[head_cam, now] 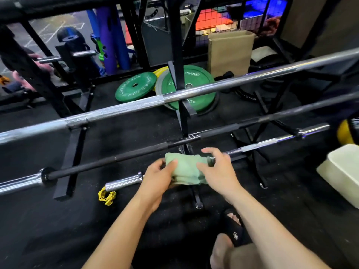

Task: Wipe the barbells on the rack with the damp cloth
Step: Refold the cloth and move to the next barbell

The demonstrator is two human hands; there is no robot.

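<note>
A pale green cloth (185,168) is wrapped over the lowest, short chrome barbell (260,145) on the black rack (71,158). My left hand (155,175) grips the cloth's left end. My right hand (217,167) holds its right end, fingers curled round cloth and bar. The bar's left sleeve (122,181) sticks out past my left hand. Above it lies a black barbell (136,155), and higher up a long chrome barbell (155,100) crosses the whole view.
Green weight plates (135,86) lie on the black floor behind the rack. A yellow collar clip (106,196) sits below the bar's left end. A pale plastic tub (343,169) stands at the right. My sandalled foot (233,224) is near the rack's base.
</note>
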